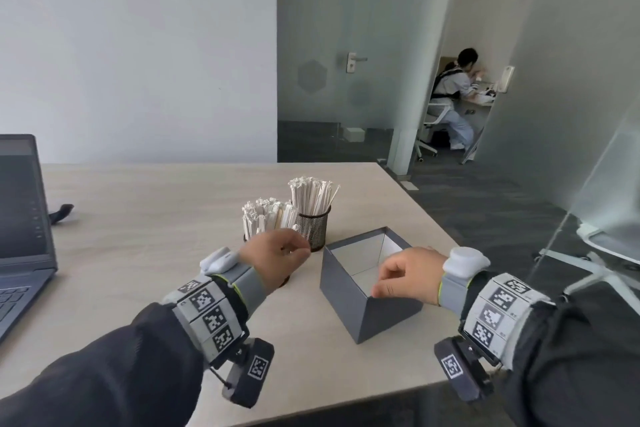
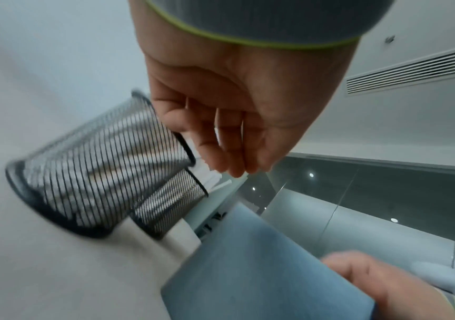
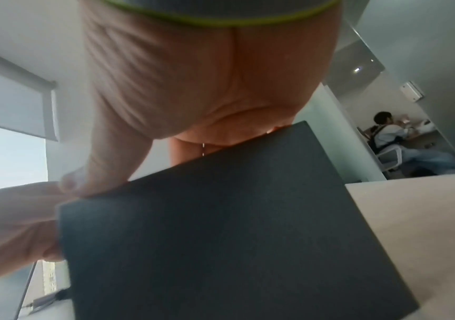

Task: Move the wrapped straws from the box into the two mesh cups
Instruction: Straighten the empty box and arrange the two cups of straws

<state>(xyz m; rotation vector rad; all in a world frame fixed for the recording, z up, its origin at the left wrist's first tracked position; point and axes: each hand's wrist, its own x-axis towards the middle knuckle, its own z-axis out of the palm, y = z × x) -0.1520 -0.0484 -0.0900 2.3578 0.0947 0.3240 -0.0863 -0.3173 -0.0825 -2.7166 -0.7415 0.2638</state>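
Two black mesh cups stand side by side mid-table. The far cup [image 1: 314,229] [image 2: 171,207] and the near cup [image 2: 97,168] both hold upright bundles of white wrapped straws [image 1: 268,218]. To their right is the open grey box [image 1: 367,308] [image 2: 248,270] [image 3: 221,227]; its white inside shows no straws. My left hand [image 1: 298,250] [image 2: 234,171] hovers over the near cup with relaxed fingers and holds nothing. My right hand [image 1: 381,284] [image 3: 128,171] grips the box's near right rim, thumb outside, fingers hidden inside.
An open laptop [image 1: 24,239] sits at the table's left edge, with a dark cable end [image 1: 62,213] behind it. The table [image 1: 156,253] ends just right of the box. Beyond are glass partitions and a seated person [image 1: 453,97] in another room.
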